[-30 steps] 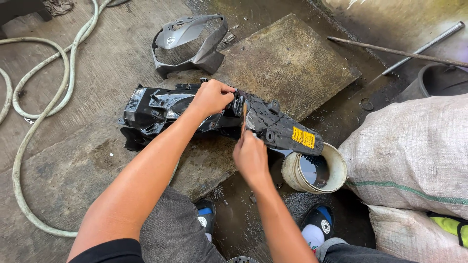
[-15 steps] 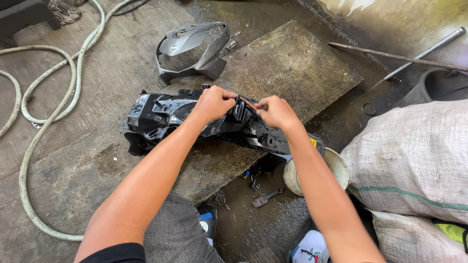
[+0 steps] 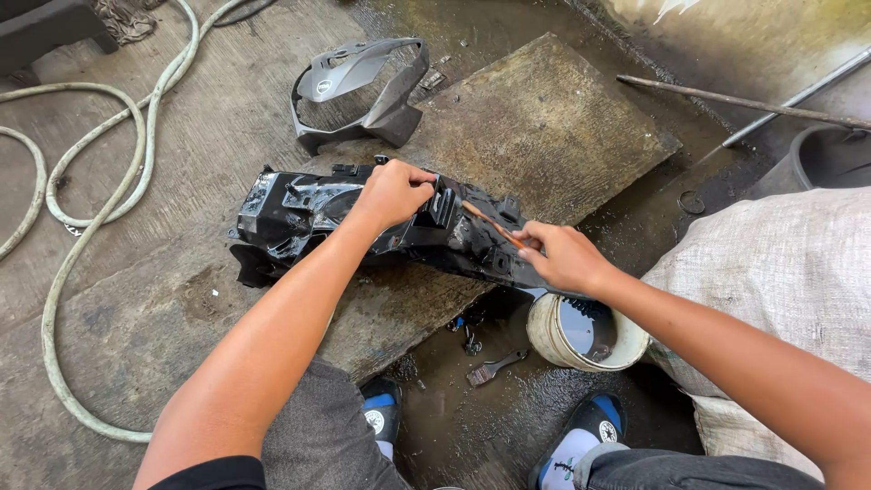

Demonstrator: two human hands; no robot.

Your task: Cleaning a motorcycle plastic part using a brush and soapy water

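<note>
A glossy black plastic motorcycle fender (image 3: 299, 213) lies wet on a flat stone slab (image 3: 544, 118). My left hand (image 3: 392, 192) grips its upper middle edge and holds it steady. My right hand (image 3: 564, 257) is closed on a thin brush (image 3: 492, 223) with a wooden handle. The brush tip rests on the black part just right of my left hand. A small dirty white bucket (image 3: 585, 332) with dark liquid stands below my right hand.
A grey plastic cowl (image 3: 363, 86) lies behind the fender. A pale hose (image 3: 86, 209) loops over the concrete at left. A woven sack (image 3: 771, 272) sits at right, metal rods (image 3: 726, 100) behind it. Small tools (image 3: 494, 365) lie in the wet dirt near my sandalled feet (image 3: 581, 436).
My right hand came up from below the fender to its top, then slid right and down along it with the brush. My left hand kept its grip.
</note>
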